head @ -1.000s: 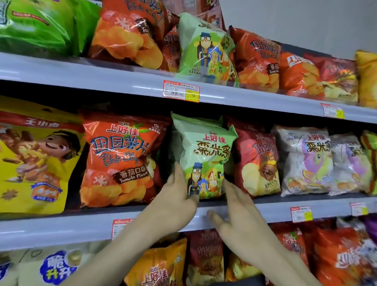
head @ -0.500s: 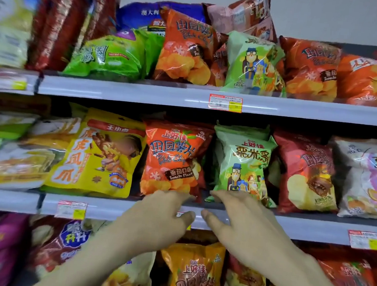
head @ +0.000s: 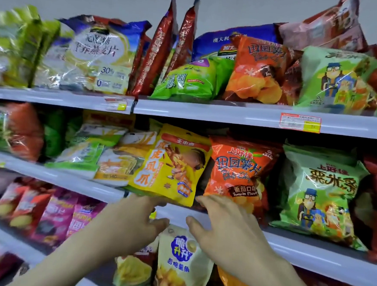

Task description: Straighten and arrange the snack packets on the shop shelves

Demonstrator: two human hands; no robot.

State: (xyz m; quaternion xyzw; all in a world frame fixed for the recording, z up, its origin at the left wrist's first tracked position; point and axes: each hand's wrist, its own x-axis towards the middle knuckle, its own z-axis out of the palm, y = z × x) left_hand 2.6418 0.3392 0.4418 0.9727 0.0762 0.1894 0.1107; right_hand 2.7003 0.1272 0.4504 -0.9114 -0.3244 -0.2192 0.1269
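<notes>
A yellow snack packet leans tilted on the middle shelf, its lower edge hanging over the shelf front. My left hand reaches up under that lower edge, fingers extended and touching it. My right hand is spread open at the packet's lower right corner, fingertips against the bottom of the orange tomato chip packet. A green packet stands to the right of the orange one. Neither hand grips anything.
The top shelf carries crowded bags: a white and blue packet, upright dark red packets, and green and orange ones. Flat pale packets lie left of the yellow one. A pale yellow packet stands on the shelf below.
Both hands have slid left along the shelf edge, from the green packet past the orange one to the yellow packet. The view has swung left too.
</notes>
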